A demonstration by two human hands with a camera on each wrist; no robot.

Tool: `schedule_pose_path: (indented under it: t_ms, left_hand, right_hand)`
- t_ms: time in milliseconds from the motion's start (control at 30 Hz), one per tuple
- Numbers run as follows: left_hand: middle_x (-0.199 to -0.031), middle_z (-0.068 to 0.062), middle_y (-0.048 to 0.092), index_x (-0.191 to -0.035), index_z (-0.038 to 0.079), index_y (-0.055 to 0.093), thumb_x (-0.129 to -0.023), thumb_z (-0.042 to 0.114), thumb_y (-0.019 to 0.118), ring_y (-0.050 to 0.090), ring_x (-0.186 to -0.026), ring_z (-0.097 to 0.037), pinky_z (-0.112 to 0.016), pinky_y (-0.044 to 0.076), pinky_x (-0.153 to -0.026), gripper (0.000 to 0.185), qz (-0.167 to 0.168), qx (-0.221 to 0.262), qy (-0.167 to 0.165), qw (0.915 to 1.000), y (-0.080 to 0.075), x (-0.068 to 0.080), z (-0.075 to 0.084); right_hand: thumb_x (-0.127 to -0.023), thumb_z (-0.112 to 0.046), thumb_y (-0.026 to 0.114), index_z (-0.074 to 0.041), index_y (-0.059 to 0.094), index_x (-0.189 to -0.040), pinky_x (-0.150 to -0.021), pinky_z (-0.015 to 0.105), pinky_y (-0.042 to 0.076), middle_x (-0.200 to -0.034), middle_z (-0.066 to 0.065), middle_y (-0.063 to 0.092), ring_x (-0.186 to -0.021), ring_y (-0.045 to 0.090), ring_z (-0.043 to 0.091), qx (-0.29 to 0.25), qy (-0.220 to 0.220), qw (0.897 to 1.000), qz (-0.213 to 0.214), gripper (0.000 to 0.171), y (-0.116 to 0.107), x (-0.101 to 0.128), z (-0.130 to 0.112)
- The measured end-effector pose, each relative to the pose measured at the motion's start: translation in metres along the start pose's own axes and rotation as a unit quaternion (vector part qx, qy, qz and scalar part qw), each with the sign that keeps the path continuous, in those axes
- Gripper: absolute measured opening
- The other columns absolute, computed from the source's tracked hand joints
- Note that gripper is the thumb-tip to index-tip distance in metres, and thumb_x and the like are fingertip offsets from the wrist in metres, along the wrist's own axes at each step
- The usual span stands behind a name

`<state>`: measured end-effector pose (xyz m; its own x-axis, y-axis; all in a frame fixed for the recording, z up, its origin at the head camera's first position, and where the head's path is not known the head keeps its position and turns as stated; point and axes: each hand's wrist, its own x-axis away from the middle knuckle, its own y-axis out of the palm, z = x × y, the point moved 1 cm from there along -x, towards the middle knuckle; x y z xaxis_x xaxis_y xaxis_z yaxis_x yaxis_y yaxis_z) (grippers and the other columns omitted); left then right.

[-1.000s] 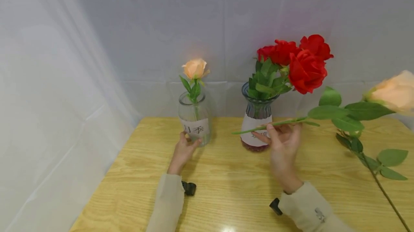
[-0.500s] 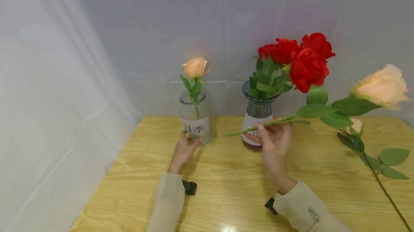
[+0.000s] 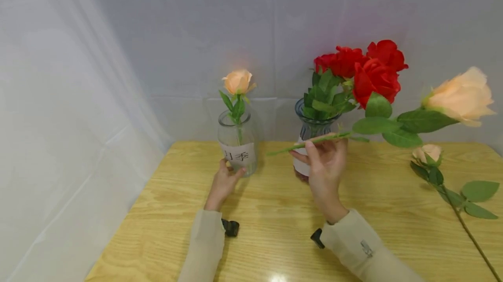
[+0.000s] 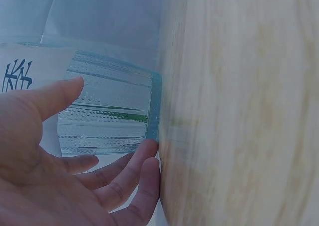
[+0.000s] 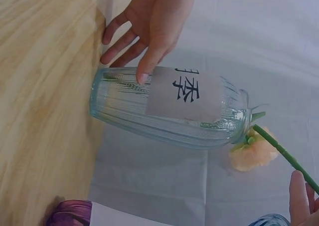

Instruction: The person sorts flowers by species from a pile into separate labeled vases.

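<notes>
Starting at the left: the white curtain (image 3: 59,120) hangs close along the worktop's (image 3: 177,238) left edge, so I've little room that way. My left hand (image 3: 222,183) rests at the foot of the clear vase (image 3: 237,146), fingers nearly straight against the glass, thumb on the other side, steadying it rather than clutching. That vase stands near the back edge, left of centre, with one peach rose (image 3: 237,82) already in it; the left wrist view shows the fingertips (image 4: 144,158) right where glass meets wood.

Moving right: my right hand (image 3: 324,166) is raised in front of the blue vase (image 3: 312,131) of red roses (image 3: 369,70), thumb and fingers pinching the stem (image 3: 302,144) of a second peach rose (image 3: 461,96). The stem lies almost level in the air, cut end pointing left toward the clear vase, bloom out over the worktop's right side.

I'd judge this the carry-over step: the stem tip is near the clear vase's mouth, not in it. Next calls for tipping the bloom up and threading the end past the rose inside.

Far right, a spare stem (image 3: 452,194) lies toward the right edge. The front is open.
</notes>
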<state>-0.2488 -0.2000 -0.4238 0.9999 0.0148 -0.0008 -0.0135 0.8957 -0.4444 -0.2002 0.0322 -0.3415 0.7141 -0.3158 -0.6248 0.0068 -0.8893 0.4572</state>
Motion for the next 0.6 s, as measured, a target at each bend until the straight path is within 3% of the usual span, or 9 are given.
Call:
schedule_pose_path:
  t_ms: [67, 233, 600]
  left_hand:
    - [-0.14, -0.042, 0.043, -0.153, -0.012, 0.016, -0.103, 0.021, 0.06, 0.052, -0.125, -0.051, -0.06, 0.048, -0.096, 0.074, -0.002, 0.001, 0.0, 1.0, 0.0, 0.0, 0.0]
    - [-0.14, -0.042, 0.043, -0.154, -0.011, 0.016, -0.103, 0.022, 0.06, 0.052, -0.125, -0.052, -0.06, 0.048, -0.096, 0.074, -0.003, 0.001, 0.001, 1.0, 0.0, 0.001, 0.0]
    - [-0.138, -0.043, 0.044, -0.153, -0.012, 0.017, -0.103, 0.019, 0.061, 0.053, -0.124, -0.052, -0.059, 0.048, -0.096, 0.073, 0.004, 0.004, 0.006, 1.0, 0.001, 0.0, 0.0]
  right_hand:
    - [-0.101, 0.006, 0.052, 0.003, 0.043, -0.121, -0.045, 0.03, 0.054, -0.098, 0.013, 0.061, -0.08, 0.074, 0.024, -0.002, -0.004, 1.0, 0.003, 0.022, 0.003, -0.003, 0.0]
    - [-0.099, 0.013, 0.049, 0.014, 0.037, -0.118, -0.07, 0.043, 0.061, -0.093, 0.015, 0.058, -0.085, 0.069, 0.029, -0.032, -0.035, 0.999, 0.012, 0.023, 0.01, -0.011, 0.003]
    - [-0.098, 0.013, 0.048, 0.017, 0.036, -0.113, -0.07, 0.042, 0.061, -0.092, 0.015, 0.056, -0.082, 0.067, 0.03, -0.045, -0.056, 0.997, 0.005, 0.02, 0.03, -0.027, 0.008]
